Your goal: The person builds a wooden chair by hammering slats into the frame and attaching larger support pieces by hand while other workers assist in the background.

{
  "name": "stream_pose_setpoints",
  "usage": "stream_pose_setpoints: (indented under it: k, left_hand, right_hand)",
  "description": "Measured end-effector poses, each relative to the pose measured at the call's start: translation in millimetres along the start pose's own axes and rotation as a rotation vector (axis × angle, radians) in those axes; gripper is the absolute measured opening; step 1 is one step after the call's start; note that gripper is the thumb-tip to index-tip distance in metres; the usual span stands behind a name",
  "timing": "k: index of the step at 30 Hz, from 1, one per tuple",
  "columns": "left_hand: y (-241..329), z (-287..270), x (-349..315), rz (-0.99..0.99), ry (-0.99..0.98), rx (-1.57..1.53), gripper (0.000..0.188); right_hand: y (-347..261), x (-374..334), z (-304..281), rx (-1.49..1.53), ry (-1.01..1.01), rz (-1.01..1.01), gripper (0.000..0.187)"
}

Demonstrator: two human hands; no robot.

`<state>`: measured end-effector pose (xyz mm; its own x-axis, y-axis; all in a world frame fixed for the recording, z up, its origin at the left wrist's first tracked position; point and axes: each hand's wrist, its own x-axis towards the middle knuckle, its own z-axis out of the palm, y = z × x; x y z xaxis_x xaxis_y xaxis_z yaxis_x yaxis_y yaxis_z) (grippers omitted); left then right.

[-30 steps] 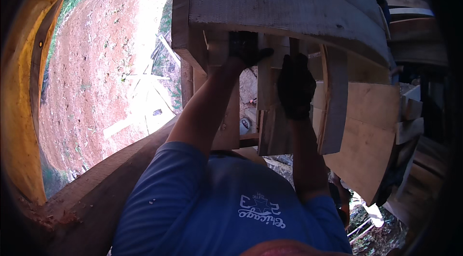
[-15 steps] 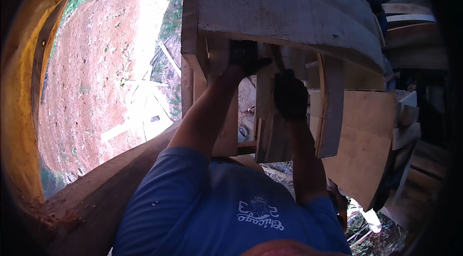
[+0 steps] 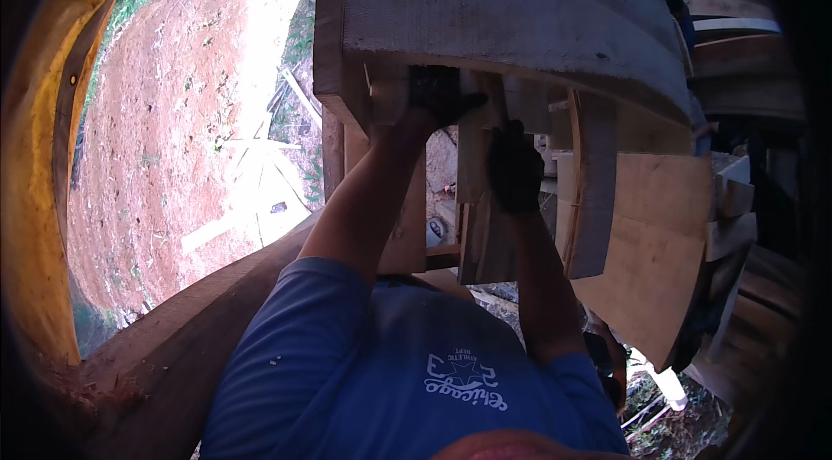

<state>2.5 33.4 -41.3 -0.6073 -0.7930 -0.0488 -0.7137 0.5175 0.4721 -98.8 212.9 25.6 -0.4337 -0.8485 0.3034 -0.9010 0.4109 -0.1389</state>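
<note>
Both my hands wear dark gloves and reach up beneath a wide pale plank (image 3: pixel 511 18). My left hand (image 3: pixel 436 96) lies against the wood under the plank's lower edge. Its thumb sticks out to the right, while its fingertips are in shadow. Closed around a wooden handle (image 3: pixel 497 100) is my right hand (image 3: pixel 515 170), lower and to the right. The handle's upper end disappears behind the plank, so I cannot tell what tool it belongs to. An upright board (image 3: pixel 594 191) stands just right of my right hand.
A thick timber beam (image 3: pixel 199 313) slants along my left side. Further left rises a yellow-lit post (image 3: pixel 39 157), with bare reddish ground (image 3: pixel 165 131) beyond. A broad wooden panel (image 3: pixel 650 243) and stacked boards (image 3: pixel 737 27) are on the right.
The whole view has shifted slightly, so the planks and both hands appear a little further up and left. My right hand keeps its hold on the handle; the left stays under the plank.
</note>
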Motion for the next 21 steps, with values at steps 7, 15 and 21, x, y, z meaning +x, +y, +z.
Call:
stream_pose_setpoints:
  k: [7,15,21]
  left_hand:
    - [16.9,-34.6,-13.8,0.052,0.227,0.000,0.101]
    - [68.3,4.8,-138.3,-0.251,0.105,-0.318,0.064]
    - [32.3,39.0,-118.9,-0.256,-0.236,-0.502,0.067]
  right_hand:
    - [27.0,-10.1,-10.6,0.155,-0.063,0.048,0.026]
    - [30.9,-31.8,-9.2,0.063,-0.234,0.147,0.029]
    - [21.0,-18.7,-3.8,0.153,-0.091,0.089,0.030]
